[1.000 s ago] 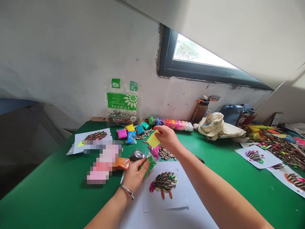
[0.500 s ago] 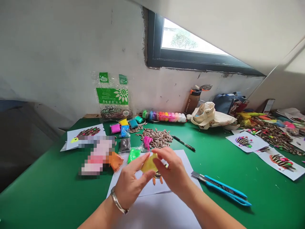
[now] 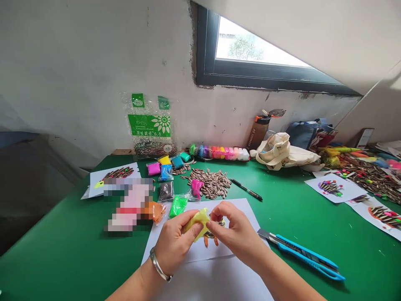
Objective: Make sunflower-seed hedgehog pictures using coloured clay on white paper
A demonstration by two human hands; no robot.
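My left hand (image 3: 177, 234), with a silver bangle at the wrist, grips a soft packet of yellow modelling clay (image 3: 200, 218). My right hand (image 3: 233, 225) is beside the packet's right edge, thumb and fingers drawn into a pinch; what is between the fingertips is too small to make out. Beneath both hands lies a white paper sheet (image 3: 244, 207). It bears a figure made of striped sunflower seeds (image 3: 221, 222) with orange clay legs (image 3: 206, 241), partly covered by my right hand. A green clay packet (image 3: 178, 206) sits just beyond my left hand.
Sunflower seeds (image 3: 216, 184) are heaped behind the paper, near a black pen (image 3: 246, 190). A blue utility knife (image 3: 307, 255) lies at right, blade exposed. An orange clay packet (image 3: 156, 212) is at left. Finished seed pictures (image 3: 330, 188) and a cloth bag (image 3: 275, 152) stand farther off.
My right fingers have slid from the yellow packet's face to its right edge, and the packet has tilted in my left hand. The whole view has shifted slightly.
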